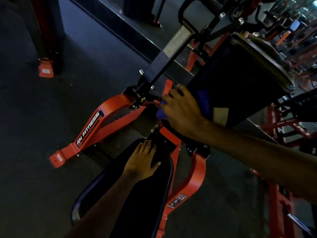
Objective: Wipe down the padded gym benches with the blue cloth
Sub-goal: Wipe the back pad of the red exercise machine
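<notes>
A black padded seat (pixel 133 200) runs from bottom centre upward, on a red frame (pixel 193 179). My left hand (pixel 144 160) lies flat on its far end, fingers straight. Above it rises the black padded backrest (pixel 236 79), tilted away to the upper right. My right hand (pixel 180 110) presses the blue cloth (pixel 204 102) against the backrest's lower end, fingers curled over the cloth. Bits of blue cloth show on both sides of that hand; the rest is hidden under the palm.
A red base leg marked RN FITNESS (pixel 89 129) stretches left over the dark rubber floor. A black lever arm with a label (pixel 171 54) slants up the middle. A red post foot (pixel 45 69) stands at upper left. More red machines (pixel 291 127) crowd the right.
</notes>
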Motion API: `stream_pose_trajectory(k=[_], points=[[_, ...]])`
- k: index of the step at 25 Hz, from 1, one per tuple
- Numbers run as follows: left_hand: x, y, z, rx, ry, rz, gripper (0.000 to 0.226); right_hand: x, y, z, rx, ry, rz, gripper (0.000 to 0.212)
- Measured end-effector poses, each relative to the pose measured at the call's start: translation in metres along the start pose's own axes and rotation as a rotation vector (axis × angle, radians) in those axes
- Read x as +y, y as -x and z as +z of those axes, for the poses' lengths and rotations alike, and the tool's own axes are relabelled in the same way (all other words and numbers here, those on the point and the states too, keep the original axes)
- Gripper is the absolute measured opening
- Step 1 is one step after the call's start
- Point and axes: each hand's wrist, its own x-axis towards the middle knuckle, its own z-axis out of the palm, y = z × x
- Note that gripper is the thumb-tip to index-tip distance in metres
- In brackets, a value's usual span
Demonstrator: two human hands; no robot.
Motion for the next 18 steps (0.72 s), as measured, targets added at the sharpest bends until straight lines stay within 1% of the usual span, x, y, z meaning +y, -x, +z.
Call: stream_pose_trajectory(k=[2, 4, 6, 7, 9, 11, 13, 15, 18], points=[[0.001, 0.001, -0.001, 0.002, 0.0, 0.006, 0.086, 0.022, 0.008, -0.009, 0.036, 0.033, 0.06, 0.045], [0.001, 0.0, -0.001, 0.034, -0.001, 0.011, 0.084, 0.04, 0.011, -0.017, 0.094, 0.055, 0.135, 0.045], [0.0, 0.001, 0.0, 0.05, 0.004, 0.006, 0.083, 0.041, 0.008, -0.021, 0.12, 0.085, 0.185, 0.047], [0.001, 0.001, 0.001, 0.041, 0.007, 0.004, 0.083, 0.034, 0.005, -0.02, 0.097, 0.11, 0.173, 0.05], [0.001, -0.001, 0.001, 0.012, 0.018, -0.008, 0.082, 0.01, -0.002, -0.01, 0.022, 0.134, 0.081, 0.052], [0.002, -0.001, 0.0, 0.008, 0.01, -0.019, 0.081, -0.009, -0.004, 0.003, -0.015, 0.091, -0.018, 0.044], [0.002, -0.001, 0.002, -0.026, -0.014, -0.021, 0.079, -0.01, 0.0, 0.011, 0.014, 0.038, -0.057, 0.039], [0.002, -0.001, 0.004, -0.021, -0.013, -0.015, 0.079, 0.002, 0.009, 0.014, 0.066, 0.024, -0.072, 0.041], [0.002, 0.0, 0.002, 0.021, -0.016, -0.018, 0.08, 0.025, 0.02, 0.013, 0.164, -0.003, 0.008, 0.049]])
